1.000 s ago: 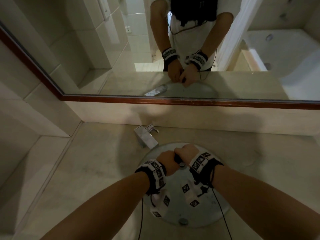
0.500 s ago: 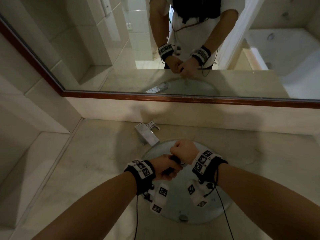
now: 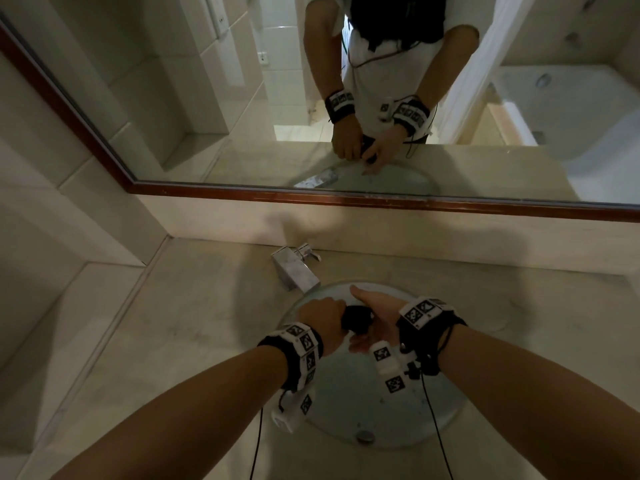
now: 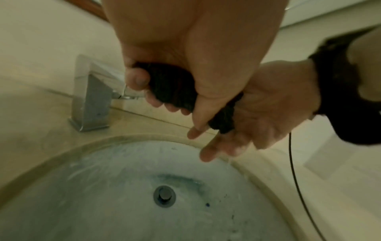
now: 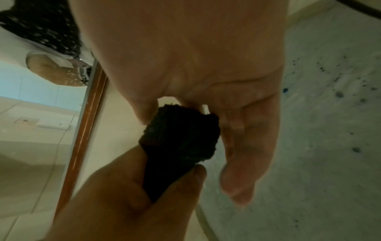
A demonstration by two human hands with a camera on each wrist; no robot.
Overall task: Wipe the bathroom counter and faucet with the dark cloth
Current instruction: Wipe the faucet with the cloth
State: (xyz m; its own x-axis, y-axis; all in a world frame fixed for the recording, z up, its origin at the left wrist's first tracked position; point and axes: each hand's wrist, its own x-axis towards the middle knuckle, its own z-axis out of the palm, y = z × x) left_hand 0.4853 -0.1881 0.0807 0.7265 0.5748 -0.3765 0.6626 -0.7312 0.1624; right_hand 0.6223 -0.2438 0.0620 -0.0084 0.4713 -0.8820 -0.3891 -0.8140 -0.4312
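Note:
The dark cloth (image 3: 356,318) is bunched into a tight roll above the round sink basin (image 3: 433,420). My left hand (image 3: 325,320) grips one end of it, fingers curled round the roll (image 4: 173,88). My right hand (image 3: 375,318) lies open beside it, fingers straight, with the free end of the cloth (image 5: 181,138) against its palm. The chrome faucet (image 3: 294,270) stands on the beige counter (image 3: 180,323) just beyond and left of my hands, also seen as the faucet (image 4: 90,96) in the left wrist view.
A wood-framed mirror (image 3: 346,197) runs along the back wall above a low backsplash. Tiled wall (image 3: 52,237) closes the left side. The basin drain (image 4: 164,196) sits below my hands, with dark specks (image 5: 338,94) on the basin surface. Sensor cables (image 3: 436,427) hang from my wrists.
My right hand has let go of the cloth and straightened its fingers; a second ago both fists gripped it. The left hand still holds the roll.

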